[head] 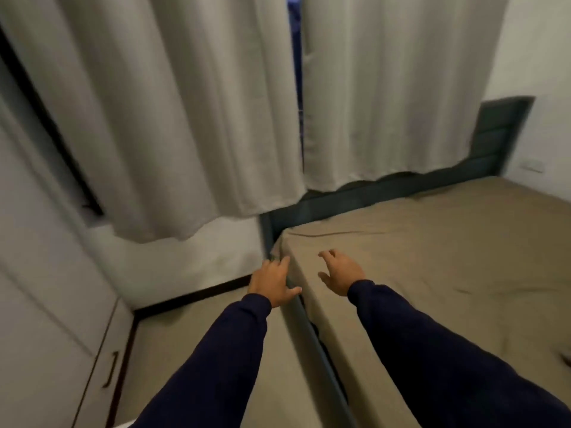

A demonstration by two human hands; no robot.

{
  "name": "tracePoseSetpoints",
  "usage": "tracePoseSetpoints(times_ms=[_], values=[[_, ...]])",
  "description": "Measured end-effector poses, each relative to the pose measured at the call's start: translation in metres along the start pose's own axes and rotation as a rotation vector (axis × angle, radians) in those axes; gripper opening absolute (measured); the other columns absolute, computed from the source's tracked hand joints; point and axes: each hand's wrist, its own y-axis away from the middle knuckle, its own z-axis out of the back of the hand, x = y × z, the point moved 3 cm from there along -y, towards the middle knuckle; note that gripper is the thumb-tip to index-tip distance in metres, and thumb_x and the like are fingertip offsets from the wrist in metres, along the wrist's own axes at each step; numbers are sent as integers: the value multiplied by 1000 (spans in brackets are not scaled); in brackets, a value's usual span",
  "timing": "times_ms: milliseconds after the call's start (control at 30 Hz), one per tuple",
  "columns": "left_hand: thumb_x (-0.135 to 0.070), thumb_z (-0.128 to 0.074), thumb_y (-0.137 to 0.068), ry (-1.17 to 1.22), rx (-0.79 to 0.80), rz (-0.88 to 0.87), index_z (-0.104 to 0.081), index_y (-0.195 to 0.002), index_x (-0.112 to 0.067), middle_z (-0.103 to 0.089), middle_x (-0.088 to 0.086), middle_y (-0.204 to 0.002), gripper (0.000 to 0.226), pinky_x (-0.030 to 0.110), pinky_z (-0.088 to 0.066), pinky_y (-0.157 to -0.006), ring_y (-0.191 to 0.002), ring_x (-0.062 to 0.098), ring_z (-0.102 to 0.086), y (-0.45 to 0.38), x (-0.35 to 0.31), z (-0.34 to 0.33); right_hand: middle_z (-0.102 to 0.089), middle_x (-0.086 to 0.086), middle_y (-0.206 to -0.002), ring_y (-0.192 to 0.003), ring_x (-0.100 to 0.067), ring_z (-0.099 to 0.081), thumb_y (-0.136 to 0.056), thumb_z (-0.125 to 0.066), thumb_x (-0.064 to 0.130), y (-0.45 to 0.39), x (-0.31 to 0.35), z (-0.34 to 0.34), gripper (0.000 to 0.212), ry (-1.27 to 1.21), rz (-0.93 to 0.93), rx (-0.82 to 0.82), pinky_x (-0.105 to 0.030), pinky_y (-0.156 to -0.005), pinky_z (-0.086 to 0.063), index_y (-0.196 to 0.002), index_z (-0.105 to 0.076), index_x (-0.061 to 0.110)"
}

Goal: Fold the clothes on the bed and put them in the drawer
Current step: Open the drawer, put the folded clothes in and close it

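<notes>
Whole picture soft with motion blur; edges smeared, fine detail lost. No folded or loose clothes to be made out anywhere on the bed [432, 257]; only a tan sheet, lightly creased, filling the view from 2 to 5 o'clock and cut off by the right and bottom edges. Small dark shape at the far right edge, around 4 o'clock, too clipped to identify. Dark padded headboard [500, 131] at 2 o'clock, partly hidden behind the curtains [185, 118]. Pale grey curtains hanging across 10 to 1 o'clock, a narrow dark blue gap between the two panels at 12. Pale cabinet [46, 273] at 8 to 9 o'clock, cropped by the left edge, with a dark handle [110, 370] low at 7 o'clock; whether a drawer or a door behind that handle, cannot tell. Strip of tan floor [191, 335] between cabinet and bed.

Left hand [272, 281] near centre, just toward 7 o'clock, back up, fingers loosely spread, reaching over the bed's near corner; thumb lying by the dark frame edge, holding nothing. Actual touch with frame or sheet hard to judge in the blur. Right hand [340, 271] just beside it toward 3 o'clock, over the sheet, fingers relaxed and slightly apart, thumb out, empty; touching or hovering, cannot tell. Both forearms in dark navy sleeves [216, 366], running off the bottom edge.
</notes>
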Motion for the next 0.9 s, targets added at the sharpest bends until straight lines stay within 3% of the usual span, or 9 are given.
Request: tracePoseSetpoints(times_ms=[133, 500, 767, 900], values=[[-63, -62, -85, 4, 0, -166, -30, -153, -20, -56, 8, -138, 87, 42, -48, -98, -128, 29, -48, -26, -91, 9, -46, -9, -143, -125, -30, -51, -99, -56, 35, 59, -82, 36, 53, -18, -200, -88, -41, -99, -48, -147, -39, 18], [-63, -63, -85, 36, 20, -613, -34, -148, -20, -62, 7, -127, 82, 40, -53, -87, -120, 27, -53, -7, -388, -7, -47, -5, -143, -123, -26, -53, -100, -54, 37, 291, -293, 96, 51, -12, -677, -217, -38, -97, -48, -145, -40, 18], [-64, -61, -85, 67, 109, -774, -35, -147, -20, -62, 7, -123, 80, 40, -53, -82, -116, 28, -54, 50, -585, -47, -44, -7, -145, -126, -28, -50, -100, -54, 38, 462, -425, 107, 52, -31, -886, -216, -39, -98, -47, -145, -39, 18], [-58, -62, -85, 113, 179, -830, -38, -144, -20, -61, 6, -127, 74, 39, -51, -87, -120, 27, -52, 83, -665, -70, -44, -7, -146, -127, -28, -50, -98, -56, 35, 533, -474, 106, 53, -89, -987, -233, -40, -100, -47, -145, -39, 18]])
